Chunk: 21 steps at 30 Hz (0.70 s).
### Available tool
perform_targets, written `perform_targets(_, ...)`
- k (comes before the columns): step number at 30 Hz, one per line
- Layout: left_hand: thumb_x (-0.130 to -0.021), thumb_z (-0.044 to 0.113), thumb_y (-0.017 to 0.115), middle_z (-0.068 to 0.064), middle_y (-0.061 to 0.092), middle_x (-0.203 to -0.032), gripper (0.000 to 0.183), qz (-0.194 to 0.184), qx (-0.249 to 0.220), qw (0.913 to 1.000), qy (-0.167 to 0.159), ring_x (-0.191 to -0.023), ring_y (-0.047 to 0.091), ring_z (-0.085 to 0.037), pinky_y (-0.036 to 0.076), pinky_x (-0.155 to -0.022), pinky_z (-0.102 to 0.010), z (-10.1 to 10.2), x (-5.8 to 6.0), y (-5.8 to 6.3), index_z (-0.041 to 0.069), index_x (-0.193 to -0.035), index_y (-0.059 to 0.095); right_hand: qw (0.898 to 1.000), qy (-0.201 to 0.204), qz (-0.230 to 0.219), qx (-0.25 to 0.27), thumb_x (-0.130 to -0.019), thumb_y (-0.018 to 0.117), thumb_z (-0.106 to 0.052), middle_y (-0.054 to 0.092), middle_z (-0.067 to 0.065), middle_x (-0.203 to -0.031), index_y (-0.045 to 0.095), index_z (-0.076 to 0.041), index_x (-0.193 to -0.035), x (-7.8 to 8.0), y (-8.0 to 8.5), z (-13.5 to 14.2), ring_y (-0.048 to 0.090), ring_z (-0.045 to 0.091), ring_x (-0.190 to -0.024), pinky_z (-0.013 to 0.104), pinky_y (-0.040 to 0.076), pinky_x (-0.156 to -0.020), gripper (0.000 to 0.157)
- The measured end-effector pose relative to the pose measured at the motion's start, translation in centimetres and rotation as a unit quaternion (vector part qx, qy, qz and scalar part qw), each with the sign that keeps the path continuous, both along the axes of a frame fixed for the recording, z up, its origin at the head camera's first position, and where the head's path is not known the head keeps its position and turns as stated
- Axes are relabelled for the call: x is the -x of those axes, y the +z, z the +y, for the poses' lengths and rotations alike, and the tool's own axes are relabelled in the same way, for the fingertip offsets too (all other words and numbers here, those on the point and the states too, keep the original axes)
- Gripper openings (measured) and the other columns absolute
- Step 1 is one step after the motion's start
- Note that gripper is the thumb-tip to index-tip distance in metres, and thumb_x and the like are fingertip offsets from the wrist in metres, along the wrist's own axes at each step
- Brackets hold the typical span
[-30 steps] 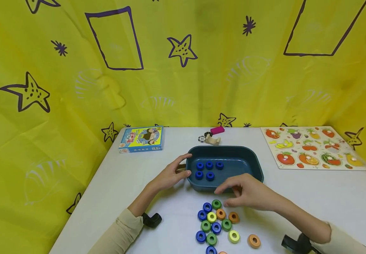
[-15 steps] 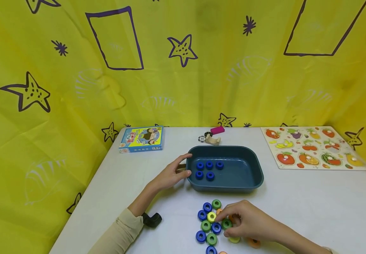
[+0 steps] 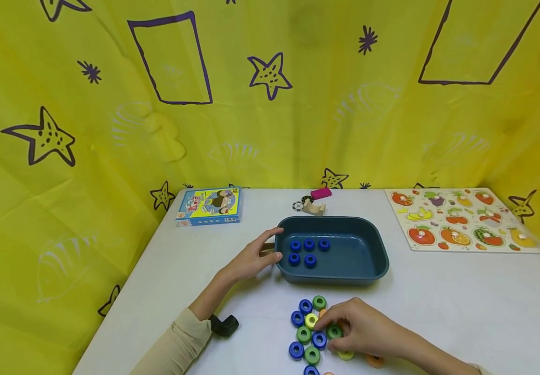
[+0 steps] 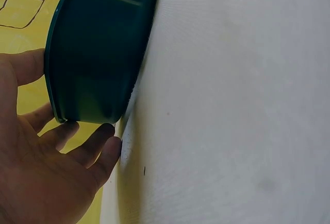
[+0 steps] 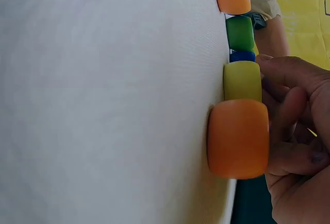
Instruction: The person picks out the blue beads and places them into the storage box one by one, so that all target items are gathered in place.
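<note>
A dark teal plastic tub (image 3: pixel 351 271) stands mid-table with several blue rings (image 3: pixel 309 244) inside. My left hand (image 3: pixel 251 258) holds its left end; in the left wrist view that hand's (image 4: pixel 56 157) thumb and fingers spread round the end wall. Near the front lies a cluster of beads: green rings (image 3: pixel 312 355), blue ones, a yellow ring (image 3: pixel 311 320) and orange rings. Over its right side is my right hand (image 3: pixel 365 330), index finger and thumb pinching a blue ring (image 3: pixel 318 340) at its edges. The palm hides some orange rings. An orange ring (image 5: pixel 238 139) looms close in the right wrist view.
At the back left lies a blue and yellow box (image 3: pixel 209 205). A fruit puzzle board (image 3: pixel 462 221) occupies the back right. Behind the tub sit a pink block (image 3: pixel 321 193) and a small beige piece (image 3: pixel 314 208). A yellow curtain (image 3: pixel 270 135) closes off the back.
From the tub's front edge, my right hand has come down toward me onto the rings. The blue ring at its fingertips has shifted slightly toward me. My left hand stays on the tub.
</note>
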<state>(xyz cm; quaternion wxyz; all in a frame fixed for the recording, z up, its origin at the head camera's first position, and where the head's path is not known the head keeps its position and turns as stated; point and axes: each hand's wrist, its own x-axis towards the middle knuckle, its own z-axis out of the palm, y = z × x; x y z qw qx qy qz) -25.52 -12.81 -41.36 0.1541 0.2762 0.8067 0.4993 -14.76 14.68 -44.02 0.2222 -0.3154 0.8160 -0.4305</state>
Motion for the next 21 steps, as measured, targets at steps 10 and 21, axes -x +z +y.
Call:
perform_targets(10, -0.094, 0.024, 0.056, -0.009, 0.018, -0.152, 0.061, 0.004, 0.0, 1.0, 0.0, -0.129, 0.034, -0.036, 0.033, -0.102, -0.046, 0.0, 0.1, -0.1, 0.011, -0.146, 0.026, 0.999, 0.02, 0.029, -0.024, -0.077, 0.075, -0.028, 0.063, -0.018, -0.089, 0.071, -0.03, -0.099, -0.2, -0.5, -0.4, 0.05, 0.001, -0.069, 0.018, 0.042, -0.055, 0.023)
perform_targets(21, -0.094, 0.023, 0.055, -0.009, 0.018, -0.152, 0.061, 0.002, 0.0, 1.0, 0.001, -0.129, 0.035, -0.036, 0.035, -0.101, -0.044, 0.0, 0.1, -0.1, 0.012, -0.146, 0.026, 0.999, 0.008, 0.04, -0.008, -0.077, 0.075, -0.034, 0.064, -0.014, -0.084, 0.071, -0.029, -0.099, 0.3, 1.6, 0.3, 0.045, 0.002, -0.054, 0.018, 0.038, -0.046, 0.023)
